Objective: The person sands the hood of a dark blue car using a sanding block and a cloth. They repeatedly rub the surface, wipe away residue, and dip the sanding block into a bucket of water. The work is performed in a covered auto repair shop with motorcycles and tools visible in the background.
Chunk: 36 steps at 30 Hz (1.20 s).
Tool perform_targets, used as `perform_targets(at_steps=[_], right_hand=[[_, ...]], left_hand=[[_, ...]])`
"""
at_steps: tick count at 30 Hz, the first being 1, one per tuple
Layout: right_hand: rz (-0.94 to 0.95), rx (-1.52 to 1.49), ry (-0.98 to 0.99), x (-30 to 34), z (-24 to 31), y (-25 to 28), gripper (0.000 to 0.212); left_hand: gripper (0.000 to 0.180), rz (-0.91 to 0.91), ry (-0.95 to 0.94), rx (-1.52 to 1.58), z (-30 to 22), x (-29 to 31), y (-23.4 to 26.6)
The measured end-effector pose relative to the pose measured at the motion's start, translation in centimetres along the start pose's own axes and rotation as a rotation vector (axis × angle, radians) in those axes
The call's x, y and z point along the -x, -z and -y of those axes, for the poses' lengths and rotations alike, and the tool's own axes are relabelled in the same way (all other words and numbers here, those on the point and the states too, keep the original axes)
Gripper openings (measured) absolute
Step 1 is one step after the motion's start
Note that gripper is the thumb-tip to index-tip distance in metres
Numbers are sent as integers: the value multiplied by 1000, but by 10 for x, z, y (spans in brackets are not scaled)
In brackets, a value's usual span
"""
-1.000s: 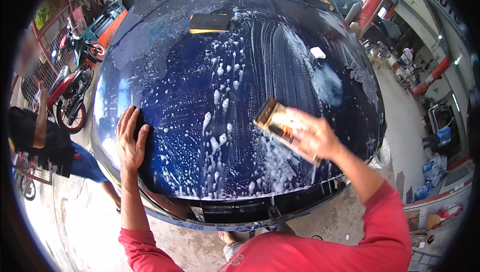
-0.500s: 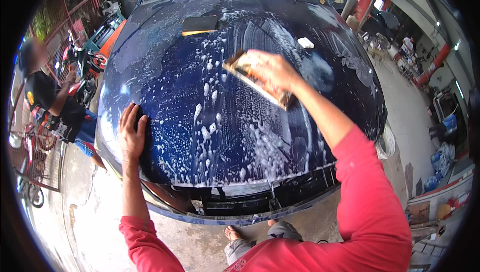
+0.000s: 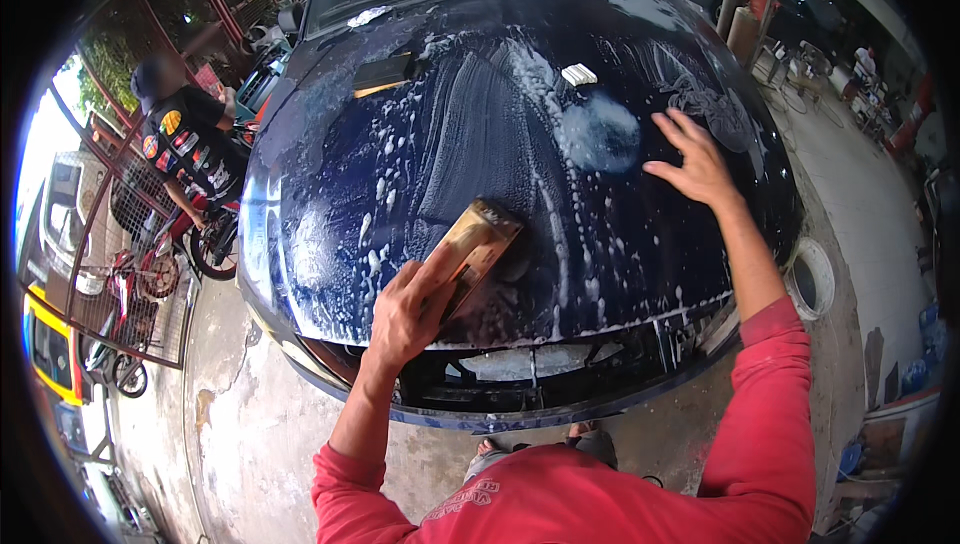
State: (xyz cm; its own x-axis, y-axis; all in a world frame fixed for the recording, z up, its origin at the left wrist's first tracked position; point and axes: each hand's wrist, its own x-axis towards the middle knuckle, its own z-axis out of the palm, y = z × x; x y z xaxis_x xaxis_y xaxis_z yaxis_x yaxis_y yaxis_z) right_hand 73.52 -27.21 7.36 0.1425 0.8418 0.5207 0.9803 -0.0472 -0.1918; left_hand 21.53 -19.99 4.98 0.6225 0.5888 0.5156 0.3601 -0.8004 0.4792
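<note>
The left hand [image 3: 405, 316] has its grip clamped on a tan rectangular block [image 3: 484, 242] at the front middle of the foam-streaked, dark-blue metal hood [image 3: 690, 244], seemingly for control; the right hand [image 3: 700, 172], fingers apart, empty, spreads perhaps for balance.

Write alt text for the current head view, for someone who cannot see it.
A person in a red top grips a tan block in the left hand on a foam-streaked dark blue car hood. The right hand is empty, fingers spread, at the hood's right side. Farther up lie a small white block and a dark sheet.
</note>
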Motion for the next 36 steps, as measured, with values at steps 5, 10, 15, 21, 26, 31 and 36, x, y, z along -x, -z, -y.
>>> perform_targets(at_steps=[5, 10, 15, 21, 26, 31, 36], right_hand=[[205, 102, -536, 30, -191, -2, 129], [54, 63, -360, 42, -244, -30, 124], [109, 107, -389, 42, -239, -22, 113], [116, 171, -409, 42, -211, -17, 107], [120, 141, -411, 39, -207, -12, 109], [135, 87, -430, 37, -210, -8, 111], [98, 114, -403, 39, -205, -10, 108]], left_hand=[[64, -84, 53, -203, 5, -57, -38], [48, -262, 62, -375, 142, -333, -98], [49, -353, -34, -377, 160, -350, -115], [59, -188, 173, -228, -20, -63, -83], [55, -61, 196, -211, 19, -134, -60], [45, -247, 194, -418, 161, -370, -97], [49, -238, 84, -307, 112, -294, -96]])
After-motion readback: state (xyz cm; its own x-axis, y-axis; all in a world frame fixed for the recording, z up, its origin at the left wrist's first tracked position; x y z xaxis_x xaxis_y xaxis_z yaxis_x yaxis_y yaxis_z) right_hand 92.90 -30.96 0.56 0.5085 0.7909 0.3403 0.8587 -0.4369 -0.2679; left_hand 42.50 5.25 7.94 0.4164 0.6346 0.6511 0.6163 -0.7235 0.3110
